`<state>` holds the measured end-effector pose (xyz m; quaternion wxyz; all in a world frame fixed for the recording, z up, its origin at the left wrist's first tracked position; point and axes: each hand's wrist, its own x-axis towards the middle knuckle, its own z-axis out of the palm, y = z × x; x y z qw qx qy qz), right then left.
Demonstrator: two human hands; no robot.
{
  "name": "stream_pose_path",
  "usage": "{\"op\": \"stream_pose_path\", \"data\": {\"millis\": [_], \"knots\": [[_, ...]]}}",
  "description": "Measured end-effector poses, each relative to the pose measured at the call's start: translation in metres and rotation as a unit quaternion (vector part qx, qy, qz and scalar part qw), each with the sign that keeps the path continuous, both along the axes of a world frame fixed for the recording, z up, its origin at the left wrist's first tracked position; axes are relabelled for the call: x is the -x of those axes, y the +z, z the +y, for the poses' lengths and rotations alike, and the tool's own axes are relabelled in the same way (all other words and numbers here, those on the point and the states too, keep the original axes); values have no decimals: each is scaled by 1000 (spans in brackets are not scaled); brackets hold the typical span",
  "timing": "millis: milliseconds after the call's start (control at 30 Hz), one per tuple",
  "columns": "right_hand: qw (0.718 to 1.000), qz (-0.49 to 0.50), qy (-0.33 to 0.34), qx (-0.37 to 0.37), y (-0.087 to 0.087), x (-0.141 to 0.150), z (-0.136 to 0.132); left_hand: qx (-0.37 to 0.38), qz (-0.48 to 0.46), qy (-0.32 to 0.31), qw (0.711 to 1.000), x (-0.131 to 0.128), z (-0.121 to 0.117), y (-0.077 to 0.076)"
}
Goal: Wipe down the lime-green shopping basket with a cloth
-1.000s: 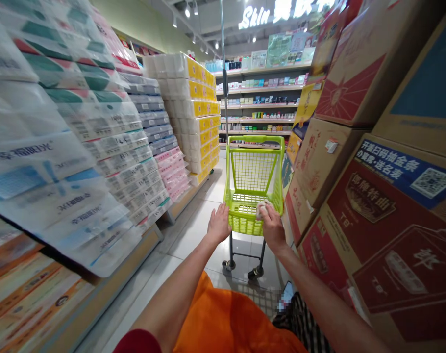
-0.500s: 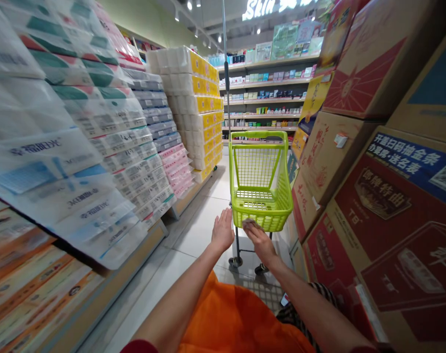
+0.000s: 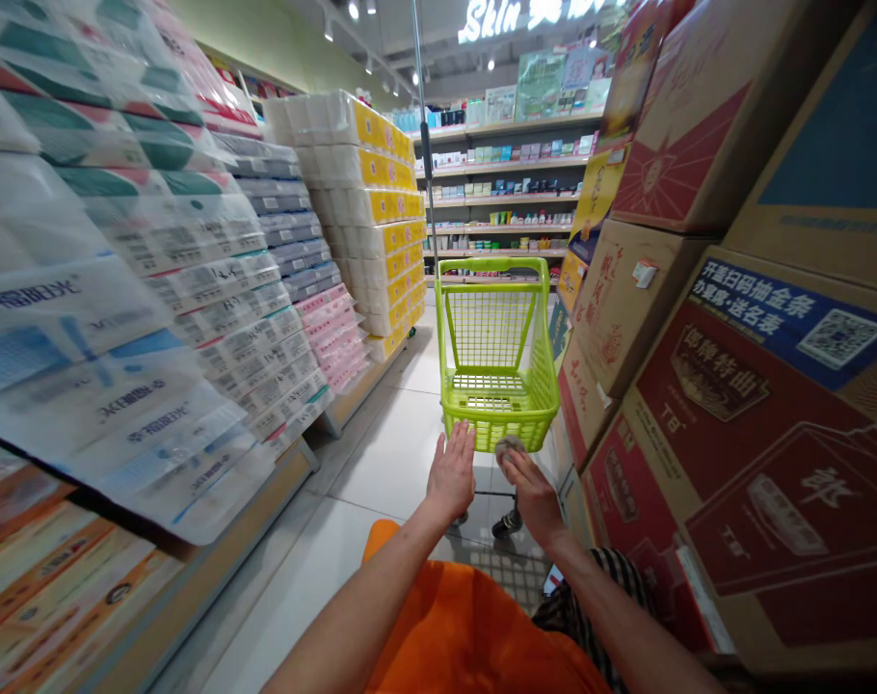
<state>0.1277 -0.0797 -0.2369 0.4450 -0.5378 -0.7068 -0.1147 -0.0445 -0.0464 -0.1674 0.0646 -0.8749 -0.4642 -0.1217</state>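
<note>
The green shopping cart [image 3: 497,416] stands upright in the middle of the aisle, its basket a glossy plastic lattice with rounded corners, the near end toward the person and a mesh panel rising at the far end. Dark metal legs run down to small wheels [image 3: 508,523] on the pale, shiny floor tiles [image 3: 358,463].

At the basket's near end, the right hand [image 3: 534,493] reaches in from the near right, forearm slanting up and leftward, back of the hand upward. Its fingers are bent around a crumpled, soft, greyish cloth [image 3: 509,446], held against or right by the lattice; exact contact is hard to tell. The left hand [image 3: 453,474] is raised just to the left, fingers straight and close together, thumb apart, gripping nothing; its fingertips overlap the near left corner, and whether they touch cannot be told.

Smooth orange fabric [image 3: 467,627] fills the near middle, beneath the forearms. To the left rise plastic-wrapped, softly bulging paper packs [image 3: 193,222]; to the right, stiff, square-edged cardboard boxes [image 3: 778,424] printed red and blue. On the far side, straight shelves [image 3: 507,166] carry rows of small boxes and bottles.
</note>
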Motion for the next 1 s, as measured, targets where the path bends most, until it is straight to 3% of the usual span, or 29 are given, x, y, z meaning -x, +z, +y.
{"op": "stream_pose_path", "data": {"millis": [133,300,467,533,700,900,1000], "knots": [[996,53,-66,-41,13,-14,1,7,17,-25,1000,-12,-6,-1],[998,28,-52,17,4,-22,-1,5,33,-84,996,-23,-12,2],[990,75,-114,-34,20,-37,2,14,34,-66,997,-20,-13,-1],[988,82,-132,-20,18,-41,6,15,31,-64,997,-20,-13,-1],[995,62,-76,32,-2,-30,-3,4,29,-60,998,-16,-13,-2],[995,53,-25,-78,28,-1,3,0,16,14,1000,0,-7,-5],[998,-6,22,-57,18,14,13,0,20,25,999,9,-8,-7]]}}
